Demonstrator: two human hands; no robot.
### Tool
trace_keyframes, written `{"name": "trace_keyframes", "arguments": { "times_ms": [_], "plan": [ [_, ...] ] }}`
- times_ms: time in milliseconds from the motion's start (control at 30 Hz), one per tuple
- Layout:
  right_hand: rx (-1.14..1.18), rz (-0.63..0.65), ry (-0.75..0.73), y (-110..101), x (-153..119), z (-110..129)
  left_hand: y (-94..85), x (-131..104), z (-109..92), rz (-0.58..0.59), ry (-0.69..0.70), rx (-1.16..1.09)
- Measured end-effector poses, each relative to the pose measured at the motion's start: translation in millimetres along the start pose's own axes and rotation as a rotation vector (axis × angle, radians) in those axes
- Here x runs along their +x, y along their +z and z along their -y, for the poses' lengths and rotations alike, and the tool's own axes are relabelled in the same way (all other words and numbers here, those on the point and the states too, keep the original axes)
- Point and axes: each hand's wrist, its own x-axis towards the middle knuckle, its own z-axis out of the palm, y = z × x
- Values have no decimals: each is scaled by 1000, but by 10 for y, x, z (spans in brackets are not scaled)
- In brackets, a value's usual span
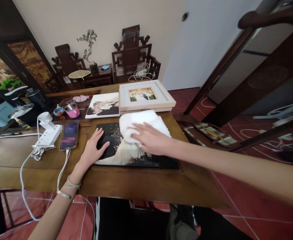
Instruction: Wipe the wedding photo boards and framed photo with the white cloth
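The wooden table point(136, 186) fills the middle of the frame, its near edge running across the lower centre and its right edge slanting up toward the centre right. Right of that edge lies open red tile floor point(236, 213); along the near edge the tabletop is bare wood.

The dark photo print point(116, 150) lies flat at centre frame, its near edge parallel to the table's edge. It is glossy black with a pale, white-robed figure across its lower half and light speckles on the upper left.

A white framed picture point(146, 96) sits just behind it, touching or nearly touching the towel's far side. An unframed photo point(103, 106) lies left of the frame.

The white towel point(143, 125), thick and folded, rests on the print's upper right part.

The right hand point(150, 138) comes in from the right of the frame and presses flat on the towel's near end, fingers spread wide and extended. The left hand point(93, 150) rests palm down on the print's left edge, fingers wide, gripping nothing.

Left of the print, near its edge, lie a phone point(69, 135) on a white cable and a power strip point(48, 135). A pink cup point(72, 110) stands further back at upper left.
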Motion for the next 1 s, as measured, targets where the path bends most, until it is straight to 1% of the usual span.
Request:
{"name": "trace_keyframes", "arguments": {
  "times_ms": [67, 100, 167, 200, 267, 333, 400, 467, 533, 567, 600, 667, 767, 900, 1000],
  "plan": [
    [-16, -21, 37, 2, 78, -189, -1, -1, -3, 3, -1, 4],
    [-20, -31, 47, 9, 95, -247, 0, 0, -3, 5, -1, 7],
    [-17, -50, 62, 33, 74, -263, 2, 1, 3, 9, -1, 10],
    [-13, -56, 71, 50, 34, -218, 4, 2, 10, 10, 0, 9],
    [1, -59, 79, 90, -98, -30, 9, 4, 29, 9, 5, 4],
    [35, -50, 57, 132, -281, 247, 14, 7, 52, 8, 15, -3],
    [96, -53, -11, 169, -475, 538, 20, 9, 71, 9, 28, -6],
    [147, -68, -98, 195, -630, 759, 25, 12, 84, 9, 35, -6],
    [174, -68, -168, 207, -708, 851, 30, 15, 92, 8, 36, -2],
    [176, -67, -185, 206, -714, 842, 33, 17, 95, 8, 34, 1],
    [170, -65, -187, 201, -699, 799, 35, 18, 98, 6, 32, 2],
    [147, -63, -170, 178, -623, 635, 39, 19, 103, 4, 27, 3],
    [98, -54, -116, 127, -448, 288, 41, 17, 110, 1, 26, -1],
    [16, -85, -1, 70, -191, -170, 39, 14, 117, -11, 26, 3],
    [-27, -93, 53, 44, -45, -398, 37, 15, 119, -14, 25, 4]
  ]
}}
